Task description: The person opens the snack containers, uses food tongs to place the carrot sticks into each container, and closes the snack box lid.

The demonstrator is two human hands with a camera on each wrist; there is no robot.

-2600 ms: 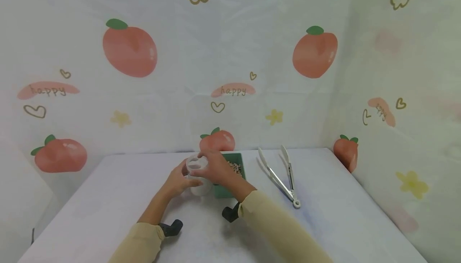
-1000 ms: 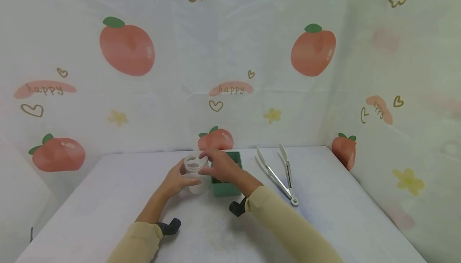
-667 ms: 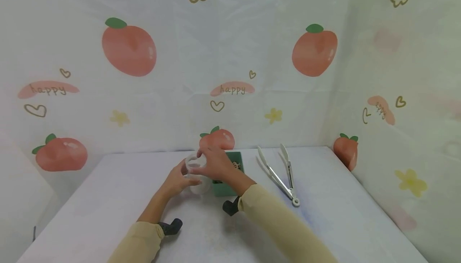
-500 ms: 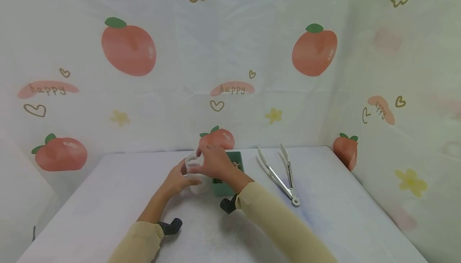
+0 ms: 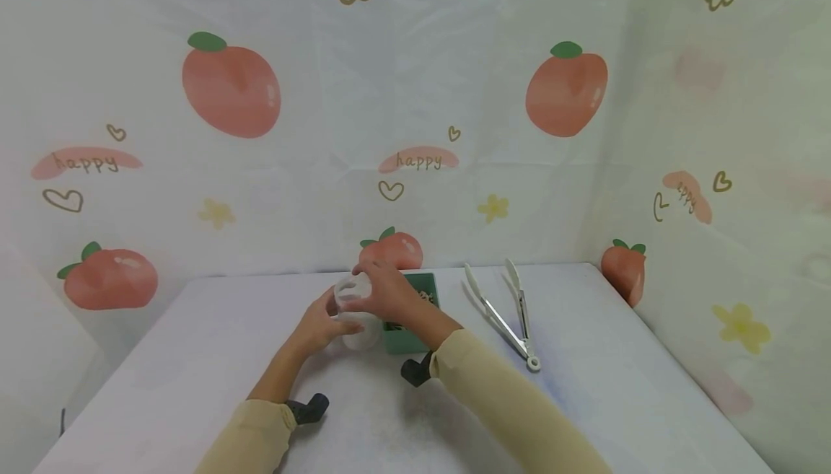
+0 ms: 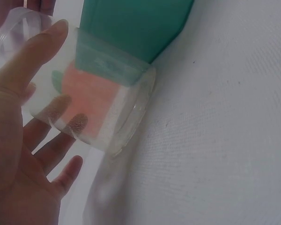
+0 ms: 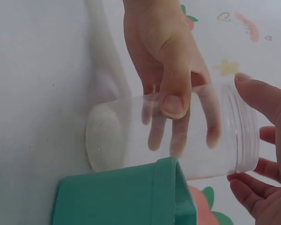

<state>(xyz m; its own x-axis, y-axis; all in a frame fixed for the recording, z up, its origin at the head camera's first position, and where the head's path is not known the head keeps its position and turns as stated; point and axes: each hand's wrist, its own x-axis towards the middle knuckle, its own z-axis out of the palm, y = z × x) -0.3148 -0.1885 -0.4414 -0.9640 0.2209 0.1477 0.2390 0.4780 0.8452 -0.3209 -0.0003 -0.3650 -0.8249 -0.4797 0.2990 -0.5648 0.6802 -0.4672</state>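
A clear plastic jar (image 7: 131, 131) stands upright on the white table, its see-through screw lid (image 7: 247, 133) at the top. My left hand (image 5: 318, 327) holds the jar's body, thumb on one side and fingers round the other. Over the top, my right hand (image 5: 388, 295) grips the lid's edge between thumb and curled fingers. In the left wrist view, the jar's wall (image 6: 91, 103) shows the printed backdrop through it. Right beside the jar is a green box (image 5: 405, 343) with small brownish pieces (image 5: 425, 296) in it, partly hidden by the right hand.
White-tipped metal tongs (image 5: 513, 333) lie spread on the table (image 5: 363, 423), to the right of the green box. A white curtain (image 5: 311, 135) with fruit prints hangs along the back edge and right side. Dark wrist mounts (image 5: 310, 409) sit at both wrists.
The right hand loosened and drew back slightly to the right about a second ago, then returned round the lid and turned a little. The left hand and jar stay in place.
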